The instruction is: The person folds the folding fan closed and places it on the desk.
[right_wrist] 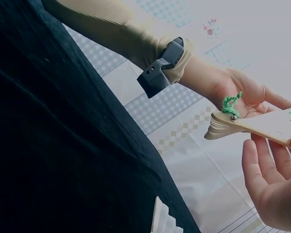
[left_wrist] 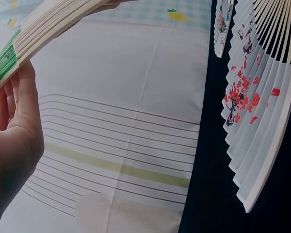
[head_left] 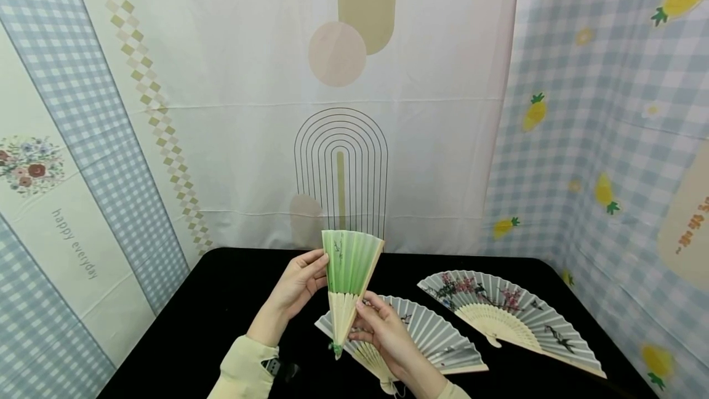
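Observation:
A green folding fan (head_left: pixel 352 263), spread partway, is held up between both hands in the head view. My left hand (head_left: pixel 297 285) pinches its green leaf at the left edge. Lower down, my right hand (head_left: pixel 384 331) grips the pale ribs from the right side. A green cord (right_wrist: pixel 230 106) hangs at the fan's pivot in the right wrist view. Behind and below the right hand, a white folding fan with dark and red painting (head_left: pixel 429 331) lies spread on the table, partly covered by that hand.
Another spread white fan (head_left: pixel 506 300), painted with pink blossoms and a bird, lies at the right of the black-covered table (head_left: pixel 221 300). Patterned cloth curtains (head_left: pixel 238 159) hang behind and on both sides. A dark device (right_wrist: pixel 162 68) sits on the left wrist.

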{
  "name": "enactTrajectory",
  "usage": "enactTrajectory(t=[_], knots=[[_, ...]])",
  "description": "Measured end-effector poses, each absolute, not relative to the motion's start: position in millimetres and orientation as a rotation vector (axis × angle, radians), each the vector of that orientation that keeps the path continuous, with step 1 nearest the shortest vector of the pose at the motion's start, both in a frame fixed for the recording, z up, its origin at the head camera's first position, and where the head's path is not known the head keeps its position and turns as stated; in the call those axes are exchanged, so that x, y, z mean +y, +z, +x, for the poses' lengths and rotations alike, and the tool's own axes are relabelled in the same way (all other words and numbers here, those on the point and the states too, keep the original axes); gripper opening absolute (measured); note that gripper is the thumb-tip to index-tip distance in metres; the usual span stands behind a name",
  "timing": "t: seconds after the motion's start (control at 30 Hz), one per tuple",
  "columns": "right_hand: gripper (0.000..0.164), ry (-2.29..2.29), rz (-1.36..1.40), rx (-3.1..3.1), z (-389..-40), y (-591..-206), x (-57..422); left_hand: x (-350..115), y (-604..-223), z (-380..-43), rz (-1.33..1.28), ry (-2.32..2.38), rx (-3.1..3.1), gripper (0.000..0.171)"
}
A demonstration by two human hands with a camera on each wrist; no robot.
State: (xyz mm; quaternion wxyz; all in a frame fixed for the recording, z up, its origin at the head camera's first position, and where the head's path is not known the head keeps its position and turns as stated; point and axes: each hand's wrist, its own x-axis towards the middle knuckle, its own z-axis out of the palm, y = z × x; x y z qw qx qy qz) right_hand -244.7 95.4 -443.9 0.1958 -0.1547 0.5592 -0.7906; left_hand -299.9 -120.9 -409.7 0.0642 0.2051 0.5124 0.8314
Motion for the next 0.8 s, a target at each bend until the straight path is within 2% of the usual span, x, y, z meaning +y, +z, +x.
enactTrajectory(t=[0.23, 0.67, 0.8], knots=[[0.048, -2.204, -0.463, 1.606, -245.1, -445.2, 93.3, -120.2, -412.5, -299.1, 0.619, 2.475, 1.545, 0.023], [0.053, -2.222, -0.429, 1.672, -246.2, -447.6, 91.6, -118.9, -413.5, -300.7, 0.603, 2.484, 1.611, 0.023], [0.060, -2.220, -0.414, 1.693, -245.2, -447.8, 90.7, -117.1, -413.1, -302.3, 0.572, 2.544, 1.610, 0.024]])
